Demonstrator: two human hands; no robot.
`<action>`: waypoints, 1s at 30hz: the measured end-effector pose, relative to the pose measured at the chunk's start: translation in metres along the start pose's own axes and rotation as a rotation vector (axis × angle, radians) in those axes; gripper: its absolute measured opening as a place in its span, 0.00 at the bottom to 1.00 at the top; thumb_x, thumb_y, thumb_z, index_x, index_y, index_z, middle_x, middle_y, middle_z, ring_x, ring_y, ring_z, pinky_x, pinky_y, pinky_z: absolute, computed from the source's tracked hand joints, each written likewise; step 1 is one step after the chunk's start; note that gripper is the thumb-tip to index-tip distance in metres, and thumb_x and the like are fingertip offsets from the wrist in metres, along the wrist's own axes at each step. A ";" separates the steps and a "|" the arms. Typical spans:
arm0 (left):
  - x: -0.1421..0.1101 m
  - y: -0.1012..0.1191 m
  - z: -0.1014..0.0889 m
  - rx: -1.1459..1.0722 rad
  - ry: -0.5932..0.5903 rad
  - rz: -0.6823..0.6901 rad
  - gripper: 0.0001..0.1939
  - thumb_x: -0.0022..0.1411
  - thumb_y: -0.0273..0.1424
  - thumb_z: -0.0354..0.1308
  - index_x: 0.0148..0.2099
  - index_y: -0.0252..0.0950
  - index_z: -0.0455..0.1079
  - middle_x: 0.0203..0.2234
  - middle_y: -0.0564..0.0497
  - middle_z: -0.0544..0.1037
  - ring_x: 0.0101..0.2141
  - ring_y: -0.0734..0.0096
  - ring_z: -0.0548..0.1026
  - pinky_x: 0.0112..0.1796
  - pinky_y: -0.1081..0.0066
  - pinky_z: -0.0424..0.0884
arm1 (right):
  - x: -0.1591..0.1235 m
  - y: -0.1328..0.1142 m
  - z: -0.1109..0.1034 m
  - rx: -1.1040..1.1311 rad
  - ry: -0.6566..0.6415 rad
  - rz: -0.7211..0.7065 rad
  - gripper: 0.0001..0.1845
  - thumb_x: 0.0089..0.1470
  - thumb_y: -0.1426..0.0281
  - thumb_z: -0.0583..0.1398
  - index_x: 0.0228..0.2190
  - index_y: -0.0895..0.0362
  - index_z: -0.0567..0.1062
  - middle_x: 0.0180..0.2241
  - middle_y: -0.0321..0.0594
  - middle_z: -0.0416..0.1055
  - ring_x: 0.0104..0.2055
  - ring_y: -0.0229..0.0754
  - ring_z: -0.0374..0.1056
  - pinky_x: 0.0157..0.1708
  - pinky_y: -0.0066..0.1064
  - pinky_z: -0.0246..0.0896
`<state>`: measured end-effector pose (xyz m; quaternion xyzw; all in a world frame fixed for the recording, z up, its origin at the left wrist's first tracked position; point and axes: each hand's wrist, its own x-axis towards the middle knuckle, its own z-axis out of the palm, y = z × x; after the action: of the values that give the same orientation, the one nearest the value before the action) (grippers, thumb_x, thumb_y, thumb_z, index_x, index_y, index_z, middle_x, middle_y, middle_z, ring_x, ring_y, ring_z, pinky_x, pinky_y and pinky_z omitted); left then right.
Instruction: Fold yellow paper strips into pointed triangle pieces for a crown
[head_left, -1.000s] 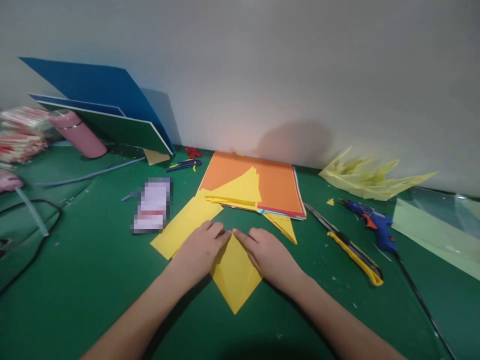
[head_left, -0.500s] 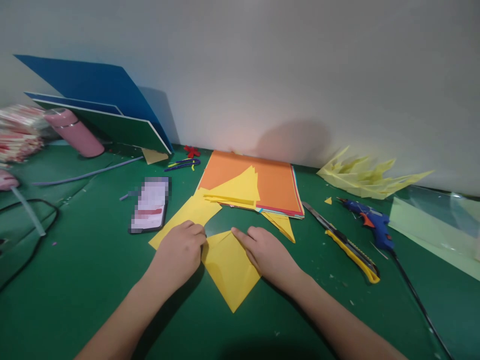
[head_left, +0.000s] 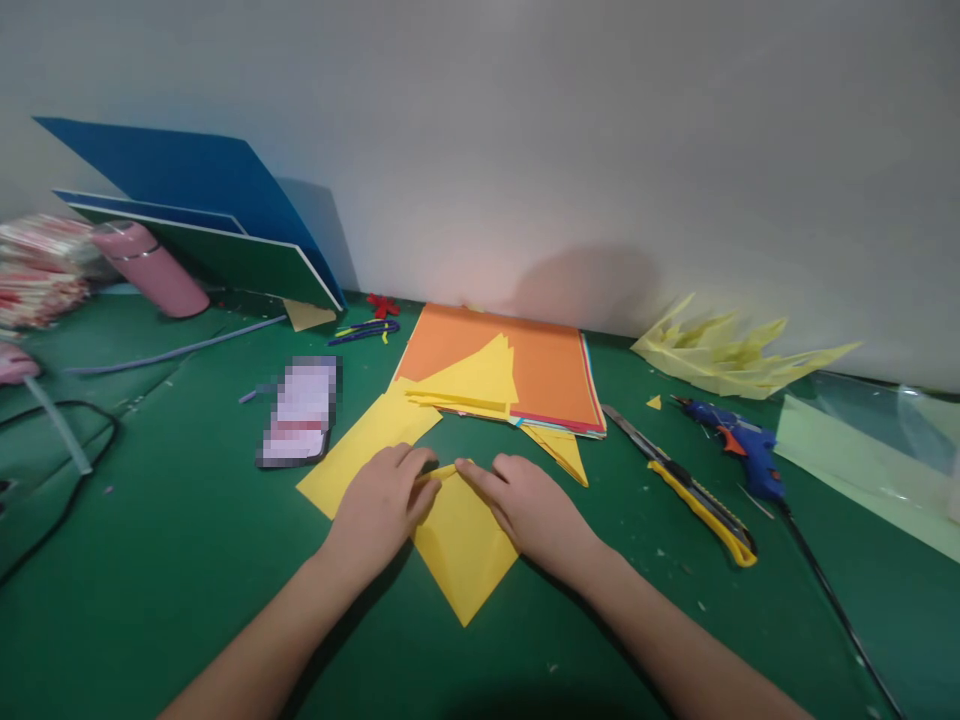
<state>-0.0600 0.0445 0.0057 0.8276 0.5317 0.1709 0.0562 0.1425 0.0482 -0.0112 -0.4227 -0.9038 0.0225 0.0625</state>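
A sheet of yellow paper [head_left: 466, 550] lies on the green table with one corner pointing toward me. My left hand [head_left: 384, 505] pinches its upper left edge, where a narrow fold shows between thumb and fingers. On the upper right part of the paper rests my right hand [head_left: 534, 508], its index finger pressed at the top of the fold and the other fingers curled. Beyond my left hand lies another yellow sheet [head_left: 360, 440], partly covered by that hand. Folded yellow triangles [head_left: 476, 378] are piled on a stack of coloured paper [head_left: 551, 365].
To the right are a yellow utility knife [head_left: 701, 510] with its blade out, a blue glue gun [head_left: 739, 445] with a cord, and a pale yellow folded-paper piece [head_left: 735, 365]. On the left stand a phone [head_left: 304, 405], a pink bottle [head_left: 154, 270] and leaning blue boards [head_left: 195, 165].
My left hand has shifted right along the paper's upper edge, and its thumb now turns that edge inward. The right hand stays almost in place.
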 end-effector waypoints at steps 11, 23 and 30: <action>-0.002 0.001 -0.002 -0.297 -0.040 0.109 0.03 0.64 0.27 0.51 0.35 0.37 0.63 0.30 0.52 0.72 0.33 0.68 0.71 0.35 0.69 0.68 | 0.001 0.000 -0.002 0.086 0.017 0.023 0.17 0.59 0.77 0.51 0.49 0.59 0.67 0.30 0.41 0.66 0.31 0.43 0.62 0.30 0.31 0.55; -0.001 -0.006 -0.003 -0.255 -0.099 0.318 0.20 0.70 0.36 0.43 0.35 0.36 0.74 0.35 0.48 0.79 0.36 0.67 0.74 0.39 0.67 0.69 | 0.000 0.000 0.002 0.118 0.085 0.042 0.17 0.60 0.77 0.49 0.50 0.61 0.65 0.32 0.43 0.69 0.34 0.45 0.65 0.34 0.34 0.61; -0.001 -0.006 -0.007 -0.282 -0.214 0.254 0.18 0.68 0.37 0.46 0.34 0.38 0.75 0.40 0.50 0.78 0.40 0.67 0.75 0.42 0.68 0.69 | 0.000 0.000 0.000 0.121 0.013 0.044 0.20 0.60 0.76 0.50 0.53 0.57 0.65 0.31 0.41 0.66 0.33 0.43 0.62 0.33 0.32 0.57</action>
<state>-0.0676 0.0459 0.0103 0.8853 0.3852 0.1606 0.2053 0.1423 0.0482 -0.0108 -0.4379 -0.8910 0.0759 0.0933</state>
